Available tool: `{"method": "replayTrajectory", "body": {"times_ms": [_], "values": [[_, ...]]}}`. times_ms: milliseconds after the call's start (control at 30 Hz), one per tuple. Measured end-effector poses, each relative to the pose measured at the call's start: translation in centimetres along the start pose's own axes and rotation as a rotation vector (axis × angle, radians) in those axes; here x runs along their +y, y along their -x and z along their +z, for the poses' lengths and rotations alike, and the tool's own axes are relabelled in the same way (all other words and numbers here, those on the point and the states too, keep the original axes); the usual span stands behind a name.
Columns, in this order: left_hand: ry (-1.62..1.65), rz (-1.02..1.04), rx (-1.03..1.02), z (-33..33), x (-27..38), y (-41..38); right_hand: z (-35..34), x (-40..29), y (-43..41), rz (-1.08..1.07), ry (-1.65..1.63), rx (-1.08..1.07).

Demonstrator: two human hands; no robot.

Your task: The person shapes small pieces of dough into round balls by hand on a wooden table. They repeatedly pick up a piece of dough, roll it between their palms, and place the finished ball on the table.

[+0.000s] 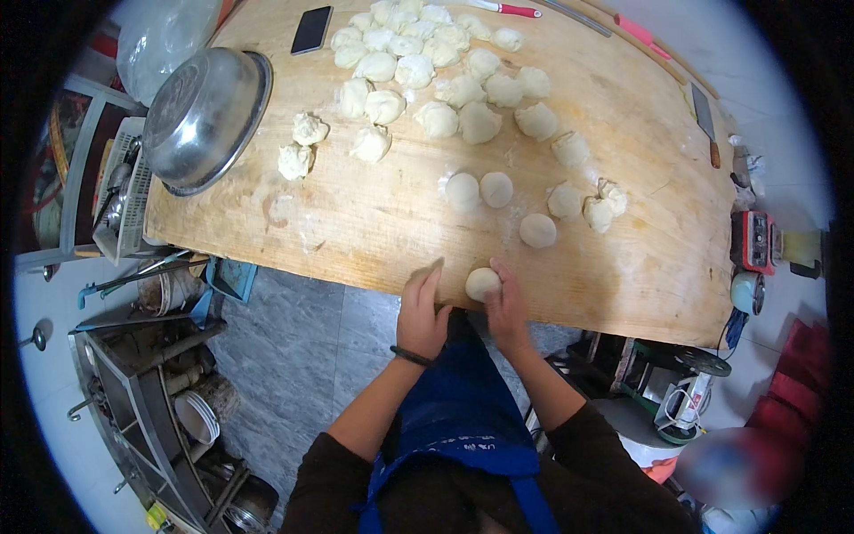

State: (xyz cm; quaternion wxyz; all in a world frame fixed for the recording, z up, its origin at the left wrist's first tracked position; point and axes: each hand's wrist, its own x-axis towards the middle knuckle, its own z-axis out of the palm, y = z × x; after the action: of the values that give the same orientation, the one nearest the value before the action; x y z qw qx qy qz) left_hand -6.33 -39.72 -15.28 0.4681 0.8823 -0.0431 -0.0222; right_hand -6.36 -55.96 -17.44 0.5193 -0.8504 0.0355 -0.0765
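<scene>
A smooth round dough ball (pixel 482 285) rests by the front edge of the wooden table (pixel 373 220). My right hand (pixel 507 304) is cupped around its right side, fingers against the dough. To the left of the ball, my left hand (pixel 423 310) is at the table edge, holding nothing, its thumb apart from the fingers. A dark band circles the left wrist. Just beyond lie three more smooth balls: one dough ball (pixel 538 230), a second dough ball (pixel 496 189) and a third dough ball (pixel 462 191). Rougher dough pieces (pixel 480 122) spread farther back.
An overturned metal basin (pixel 207 120) sits at the left, near a phone (pixel 311 30). At the right lie a cleaver (pixel 703 113) and rolling pins (pixel 640 43). A red-framed device (pixel 754 241) stands past the right edge. A blue dustpan (pixel 230 279) is below the table's left side.
</scene>
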Motion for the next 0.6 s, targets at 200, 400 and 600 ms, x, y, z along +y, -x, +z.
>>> {"method": "replayTrajectory", "body": {"times_ms": [200, 400, 600], "values": [[0.685, -0.268, 0.146, 2.6, -0.7, -1.2, 3.2, -2.3, -4.6, -0.034, -0.047, -0.157], [0.419, -0.214, 0.235, 0.7, -2.9, -4.4, 3.7, -2.0, -9.1, -0.201, -0.108, -0.077], [0.183, -0.208, 0.222, -1.7, -3.3, -0.8, -8.2, 3.3, -15.2, -0.157, 0.558, 0.154]]}}
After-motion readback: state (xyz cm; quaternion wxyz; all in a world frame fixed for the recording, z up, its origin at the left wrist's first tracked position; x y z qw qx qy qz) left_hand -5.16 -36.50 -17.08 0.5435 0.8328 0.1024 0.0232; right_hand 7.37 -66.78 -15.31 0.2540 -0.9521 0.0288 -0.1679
